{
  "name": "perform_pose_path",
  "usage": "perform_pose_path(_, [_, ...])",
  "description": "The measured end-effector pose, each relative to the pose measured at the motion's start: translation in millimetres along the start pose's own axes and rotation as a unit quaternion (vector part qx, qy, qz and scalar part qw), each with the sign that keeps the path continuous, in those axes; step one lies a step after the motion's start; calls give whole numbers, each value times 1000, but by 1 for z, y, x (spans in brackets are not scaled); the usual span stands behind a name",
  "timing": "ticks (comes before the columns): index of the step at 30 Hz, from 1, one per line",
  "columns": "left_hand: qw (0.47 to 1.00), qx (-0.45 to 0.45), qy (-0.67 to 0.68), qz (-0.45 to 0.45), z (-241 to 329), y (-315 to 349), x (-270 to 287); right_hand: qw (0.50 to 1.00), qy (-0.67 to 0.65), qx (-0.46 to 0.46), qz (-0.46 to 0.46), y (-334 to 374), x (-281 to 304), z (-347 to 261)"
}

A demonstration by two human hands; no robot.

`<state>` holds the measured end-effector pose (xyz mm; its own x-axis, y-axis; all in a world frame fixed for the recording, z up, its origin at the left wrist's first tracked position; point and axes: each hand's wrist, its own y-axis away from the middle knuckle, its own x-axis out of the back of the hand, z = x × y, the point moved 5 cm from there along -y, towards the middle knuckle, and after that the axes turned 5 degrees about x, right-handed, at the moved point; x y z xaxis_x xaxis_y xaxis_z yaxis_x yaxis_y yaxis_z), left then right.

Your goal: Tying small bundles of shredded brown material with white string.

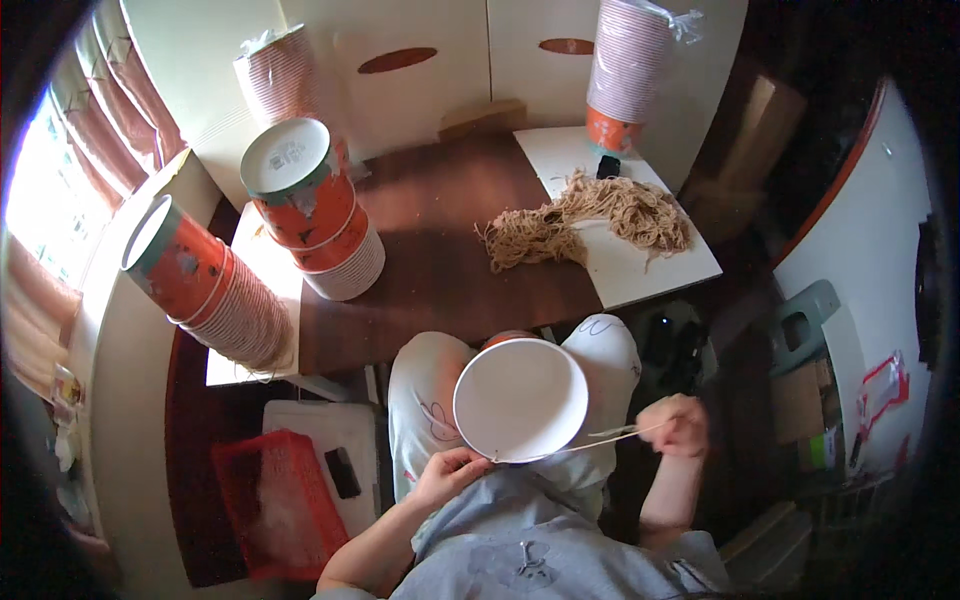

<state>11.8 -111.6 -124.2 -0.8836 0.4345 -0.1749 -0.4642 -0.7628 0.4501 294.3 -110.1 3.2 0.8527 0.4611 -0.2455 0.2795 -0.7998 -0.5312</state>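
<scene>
A white paper bucket (520,402) sat open-mouthed at lower centre; a thin pale string (602,442) stretched rightward from its rim.

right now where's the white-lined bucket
In the head view, the white-lined bucket is just below centre, between the person's knees, with the left hand at its near-left rim.

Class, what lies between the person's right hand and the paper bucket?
In the head view, a thin pale cord stretches from the right hand to the paper bucket.
</scene>
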Motion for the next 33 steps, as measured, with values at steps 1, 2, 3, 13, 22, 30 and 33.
perform_pose_path(1, [999, -4, -38, -10, 7, 1, 3, 995, -24, 38, 84, -1, 8, -13])
perform_pose_path(2, [998, -36, -60, 0, 13, 0, 8, 985, 16, 78, 154, 2, 18, -25])
perform_pose_path(3, [994, -54, -94, 18, 21, 0, 16, 983, -44, 82, 158, -4, 25, -36])
perform_pose_path(13, [893, -298, -294, 165, 138, -2, -9, 958, -55, 280, 30, -69, -9, -62])
perform_pose_path(22, [897, -362, -252, 39, 183, -33, -60, 918, -374, 127, 43, -111, -25, 22])
perform_pose_path(30, [831, -412, -343, 149, 179, -31, -60, 949, -292, 98, 64, -109, -30, 36])
perform_pose_path(33, [644, -448, -557, 272, 199, -19, -54, 958, -252, 113, 80, -107, -23, 36])
